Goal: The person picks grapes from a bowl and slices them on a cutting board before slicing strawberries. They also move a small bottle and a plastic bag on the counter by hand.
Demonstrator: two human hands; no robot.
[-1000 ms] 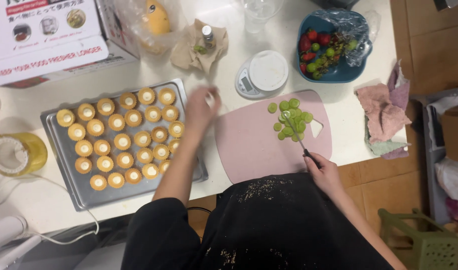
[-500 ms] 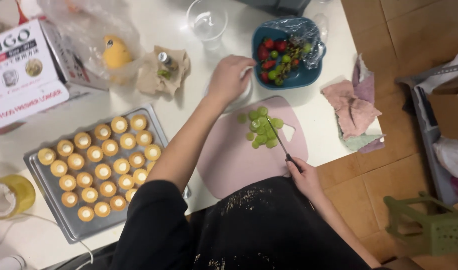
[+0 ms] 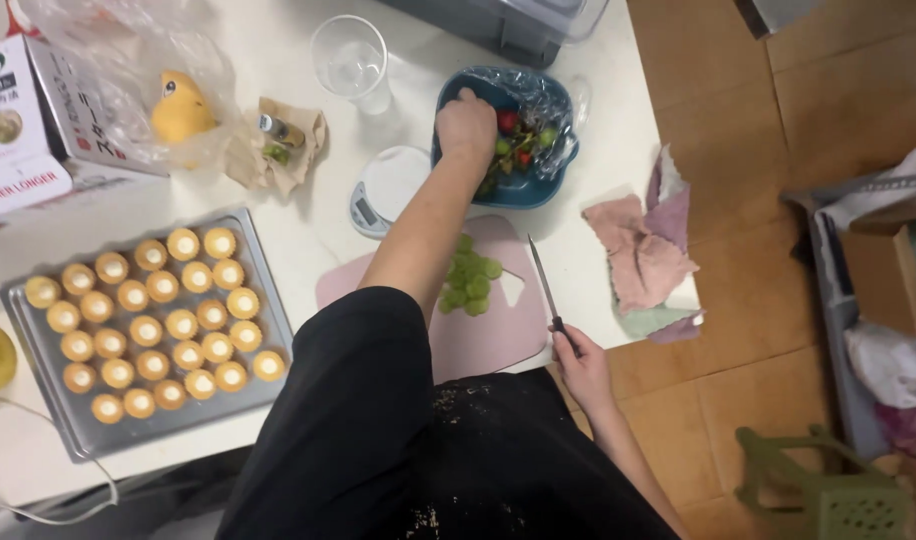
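- Head view, looking down at a white table: the left hand is stretched out into a blue bowl lined with clear film, its fingers curled down among the red and green fruit — whether it has closed on a piece cannot be told, since the back of the hand hides the fingertips.
- The right hand rests at the near table edge, clenched round the dark handle of a knife; the blade lies flat, pointing away across the right side of the pink cutting board.
- On that board sits a small heap of green grapes, just beside the outstretched forearm and a little left of the blade.
- Step in hand, as I judge it: fetching more fruit from the bowl to cut — the knife is parked, not cutting.
- The next move calls for a light pinch on one soft, round piece, lifting it clear of the film and setting it on bare board away from the heap, where the blade can reach it without rolling.
- Round about: a small white kitchen scale between bowl and board, a clear glass behind it, a metal tray of small yellow tart shells to the left, and crumpled pink cloths to the right.
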